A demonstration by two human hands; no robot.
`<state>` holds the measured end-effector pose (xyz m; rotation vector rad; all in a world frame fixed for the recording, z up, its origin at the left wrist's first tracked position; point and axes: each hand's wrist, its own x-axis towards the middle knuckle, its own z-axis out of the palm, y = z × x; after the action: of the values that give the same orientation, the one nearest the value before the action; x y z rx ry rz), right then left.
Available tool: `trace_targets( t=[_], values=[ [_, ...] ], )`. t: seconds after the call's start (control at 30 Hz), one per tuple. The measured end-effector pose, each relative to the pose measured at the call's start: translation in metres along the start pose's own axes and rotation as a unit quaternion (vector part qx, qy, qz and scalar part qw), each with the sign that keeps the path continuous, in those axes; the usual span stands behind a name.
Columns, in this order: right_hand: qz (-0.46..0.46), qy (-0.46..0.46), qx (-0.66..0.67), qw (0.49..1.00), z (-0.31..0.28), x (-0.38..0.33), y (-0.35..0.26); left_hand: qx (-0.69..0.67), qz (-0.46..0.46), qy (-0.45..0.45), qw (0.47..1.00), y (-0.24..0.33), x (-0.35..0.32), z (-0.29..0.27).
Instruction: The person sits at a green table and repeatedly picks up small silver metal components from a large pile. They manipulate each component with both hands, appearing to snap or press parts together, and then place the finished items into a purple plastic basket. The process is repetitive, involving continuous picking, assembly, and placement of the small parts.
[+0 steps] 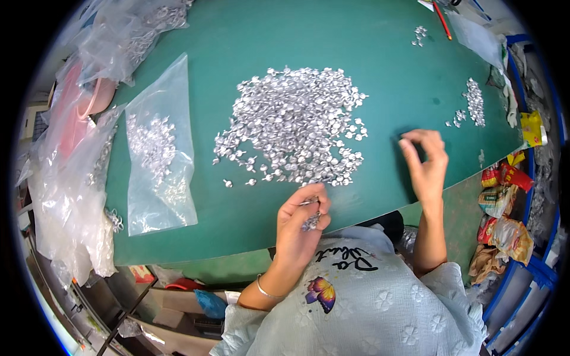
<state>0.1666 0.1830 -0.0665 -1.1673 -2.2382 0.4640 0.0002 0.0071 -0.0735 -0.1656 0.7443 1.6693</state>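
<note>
A large heap of small silver metal pieces (297,118), each a round head with a short stem, lies on the green table (380,59). My left hand (300,222) is at the heap's near edge, its fingers curled around several of the same metal pieces (310,222). To the right of the heap, my right hand (428,163) hovers over the table with thumb and forefinger tips brought together in a pinch. Whatever may be between those tips is too small to make out. A bracelet (267,291) circles my left wrist.
Left of the heap lies a clear plastic bag (160,202) with more metal pieces inside. Larger plastic bags (77,196) and a pink basket (101,98) crowd the left edge. Small piles (474,102) sit at the right, near a red pencil (442,22). Blue shelving (543,270) stands beyond.
</note>
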Motion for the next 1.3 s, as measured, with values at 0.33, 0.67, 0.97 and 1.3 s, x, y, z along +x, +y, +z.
trace_targets(
  t=[0.33, 0.67, 0.97, 1.3],
  values=[
    [-0.110, -0.043, -0.008, 0.993, 0.039, 0.014, -0.037, -0.073, -0.087, -0.064, 0.992, 0.003, -0.001, 0.008],
    [-0.076, -0.178, 0.313, 0.930, 0.004, -0.010, -0.070, 0.127, -0.043, -0.046, 0.990, -0.001, 0.002, 0.015],
    [-0.175, -0.148, 0.221, 0.948, 0.000, -0.012, -0.076, 0.237, 0.024, -0.042, 0.970, 0.003, -0.003, 0.017],
    [-0.145, -0.136, 0.250, 0.948, -0.002, -0.015, -0.086, 0.244, 0.047, -0.031, 0.968, 0.003, -0.005, 0.021]
  ],
)
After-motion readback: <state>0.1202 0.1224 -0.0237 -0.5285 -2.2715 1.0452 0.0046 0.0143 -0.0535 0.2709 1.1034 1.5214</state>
